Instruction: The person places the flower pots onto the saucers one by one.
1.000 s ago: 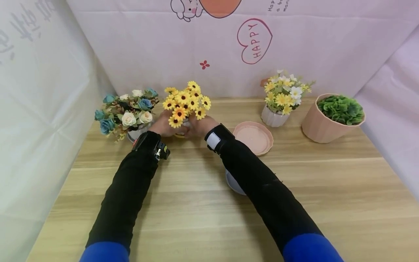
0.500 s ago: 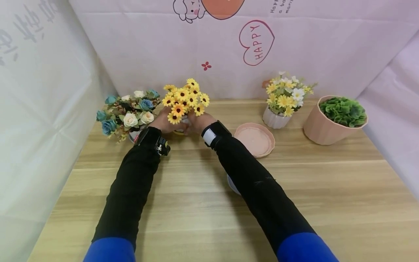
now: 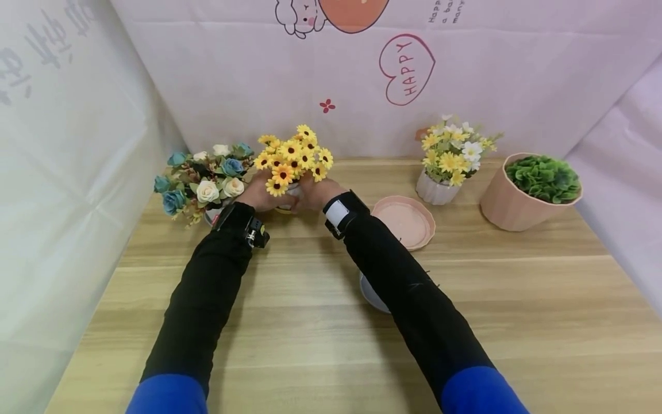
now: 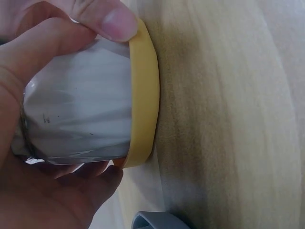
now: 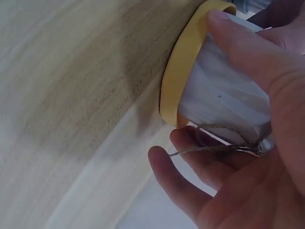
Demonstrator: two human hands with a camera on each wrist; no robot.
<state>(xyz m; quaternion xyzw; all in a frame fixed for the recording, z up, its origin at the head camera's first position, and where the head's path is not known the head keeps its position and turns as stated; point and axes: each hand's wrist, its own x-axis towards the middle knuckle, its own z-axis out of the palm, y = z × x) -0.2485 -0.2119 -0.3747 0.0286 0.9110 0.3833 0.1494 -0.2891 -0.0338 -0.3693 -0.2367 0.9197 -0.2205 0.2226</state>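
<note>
My left hand (image 3: 261, 194) and right hand (image 3: 318, 193) grip a potted bunch of yellow flowers (image 3: 291, 152) from both sides, at the back of the table. The flowers have dark centres. Both wrist views show the white pot (image 4: 81, 105), which has a wrinkled surface, sitting in a shallow yellow saucer (image 4: 145, 95). The left thumb presses near the saucer's rim, and fingers curl under the pot's other side. In the right wrist view, the thumb lies along the pot to the yellow rim, and brown twine (image 5: 214, 149) trails across the lower fingers.
Left of my hands stands a pot of blue and cream roses (image 3: 207, 191). To the right are a pink saucer (image 3: 405, 221), a white pot (image 3: 436, 191) of yellow and white daisies, and a pink planter (image 3: 509, 201) with greenery. A grey dish (image 3: 372, 296) is partly hidden by my right forearm.
Both hands keep their grip on the flower pot. Against the backdrop, the yellow flowers have shifted slightly back and left. The head view itself has drifted a little.
</note>
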